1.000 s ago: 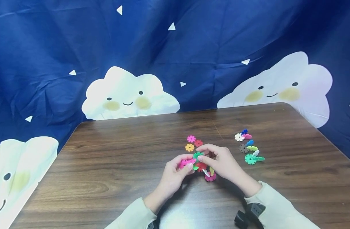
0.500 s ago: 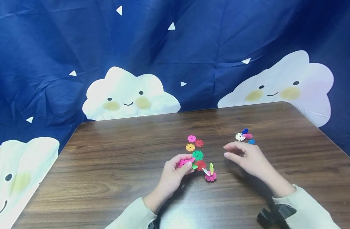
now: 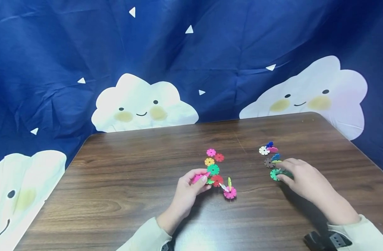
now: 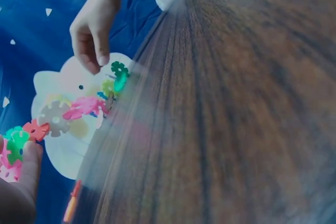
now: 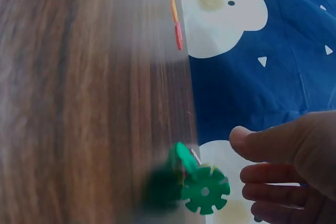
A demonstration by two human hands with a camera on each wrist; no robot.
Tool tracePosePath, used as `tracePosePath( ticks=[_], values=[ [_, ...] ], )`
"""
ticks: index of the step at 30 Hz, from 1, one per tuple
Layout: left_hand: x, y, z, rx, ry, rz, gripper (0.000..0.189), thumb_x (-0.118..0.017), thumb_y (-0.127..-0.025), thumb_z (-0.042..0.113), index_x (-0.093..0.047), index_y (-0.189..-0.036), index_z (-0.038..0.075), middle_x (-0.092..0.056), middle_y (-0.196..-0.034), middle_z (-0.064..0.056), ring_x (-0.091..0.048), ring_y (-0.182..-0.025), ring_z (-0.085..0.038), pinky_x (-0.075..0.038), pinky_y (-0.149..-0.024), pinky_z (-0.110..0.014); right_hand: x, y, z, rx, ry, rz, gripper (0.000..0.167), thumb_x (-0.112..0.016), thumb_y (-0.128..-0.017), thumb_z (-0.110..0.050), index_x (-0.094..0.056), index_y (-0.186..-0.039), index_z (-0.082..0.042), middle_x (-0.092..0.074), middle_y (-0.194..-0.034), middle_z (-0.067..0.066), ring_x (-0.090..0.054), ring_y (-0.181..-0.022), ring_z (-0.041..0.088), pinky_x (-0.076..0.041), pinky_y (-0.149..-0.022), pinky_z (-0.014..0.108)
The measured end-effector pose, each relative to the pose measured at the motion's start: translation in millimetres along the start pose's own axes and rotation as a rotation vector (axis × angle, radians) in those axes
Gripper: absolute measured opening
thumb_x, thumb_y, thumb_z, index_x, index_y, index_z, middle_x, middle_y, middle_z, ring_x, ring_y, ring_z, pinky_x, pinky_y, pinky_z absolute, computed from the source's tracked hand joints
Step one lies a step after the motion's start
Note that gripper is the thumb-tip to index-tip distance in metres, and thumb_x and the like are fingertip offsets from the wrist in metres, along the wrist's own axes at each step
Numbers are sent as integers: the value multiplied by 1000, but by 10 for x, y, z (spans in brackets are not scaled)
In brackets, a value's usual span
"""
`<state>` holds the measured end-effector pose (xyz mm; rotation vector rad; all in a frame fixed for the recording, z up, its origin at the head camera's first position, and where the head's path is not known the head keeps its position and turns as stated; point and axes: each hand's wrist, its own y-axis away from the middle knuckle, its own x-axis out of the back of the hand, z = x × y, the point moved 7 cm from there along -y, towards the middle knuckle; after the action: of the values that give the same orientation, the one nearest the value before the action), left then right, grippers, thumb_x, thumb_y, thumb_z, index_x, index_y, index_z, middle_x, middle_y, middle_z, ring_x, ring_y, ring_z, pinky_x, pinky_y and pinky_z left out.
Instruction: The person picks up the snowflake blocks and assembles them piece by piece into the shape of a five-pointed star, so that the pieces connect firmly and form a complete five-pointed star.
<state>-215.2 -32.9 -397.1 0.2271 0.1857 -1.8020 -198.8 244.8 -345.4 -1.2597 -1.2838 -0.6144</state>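
In the head view my left hand (image 3: 185, 190) pinches a bright pink notched disc (image 3: 196, 179) between thumb and fingers. Joined or close to it are a green disc (image 3: 213, 169) and a red disc (image 3: 217, 180). To their right sits a pink disc (image 3: 230, 192) bearing a white and a yellow-green one. My right hand (image 3: 308, 181) hovers at a cluster with a green notched disc (image 3: 275, 174). The right wrist view shows thumb and fingers apart, with a gap to the green disc (image 5: 205, 190). The left wrist view also shows them above the green pieces (image 4: 120, 75).
Beyond the left hand lie loose pink (image 3: 211, 152), red (image 3: 219, 157) and orange (image 3: 209, 161) discs. A white disc (image 3: 264, 150) with blue and pink pieces, and a grey-brown disc (image 3: 268, 162), lie on the right. Behind the wooden table (image 3: 131, 160) hangs a blue curtain (image 3: 222, 52).
My right hand has let go of the green disc near the left hand and moved right to the other green discs. The left hand keeps its hold, shifting slightly left.
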Motion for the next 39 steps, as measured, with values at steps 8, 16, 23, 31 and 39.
tracePosePath(
  ticks=[8, 16, 23, 31, 39],
  values=[
    [17, 9, 12, 7, 23, 4, 31, -55, -88, -1, -51, -116, -15, -61, -95, -6, -62, -79, -10, -55, -77, -27, -82, 29, 66, -26, -14, -49, 31, -79, -68, -12, -66, -93, -2, -64, -94, 16, -61, -89, 37, -48, -78, 53],
    [35, 3, -4, 8, 30, 7, 31, -55, -89, -1, -51, -116, -15, -62, -95, -6, -63, -79, -10, -55, -76, -27, -103, 19, 94, -23, -16, -18, 36, -82, -63, -10, -65, -95, -1, -61, -93, 16, -61, -87, 37, -48, -75, 54],
    [33, 3, -5, 12, 33, 4, 31, -55, -89, -1, -51, -116, -15, -62, -95, -5, -63, -79, -10, -55, -76, -27, -145, -14, 107, -75, -13, -71, 49, -80, -66, -9, -59, -109, 4, -58, -98, 20, -60, -87, 38, -49, -72, 55],
    [28, 2, -21, 18, 32, 5, 30, -55, -89, -1, -51, -116, -15, -62, -95, -5, -63, -79, -10, -55, -76, -27, -205, -18, 129, -82, 1, -120, 37, -80, -65, -8, -64, -98, -4, -57, -89, 14, -60, -77, 32, -50, -67, 51],
    [23, 5, -26, 17, 31, 5, 31, -55, -89, -1, -51, -115, -15, -62, -95, -5, -63, -80, -10, -55, -76, -28, -261, -15, 145, -119, -9, -160, 39, -79, -69, -19, -64, -101, -2, -56, -85, 10, -58, -73, 26, -50, -64, 49]
  ],
)
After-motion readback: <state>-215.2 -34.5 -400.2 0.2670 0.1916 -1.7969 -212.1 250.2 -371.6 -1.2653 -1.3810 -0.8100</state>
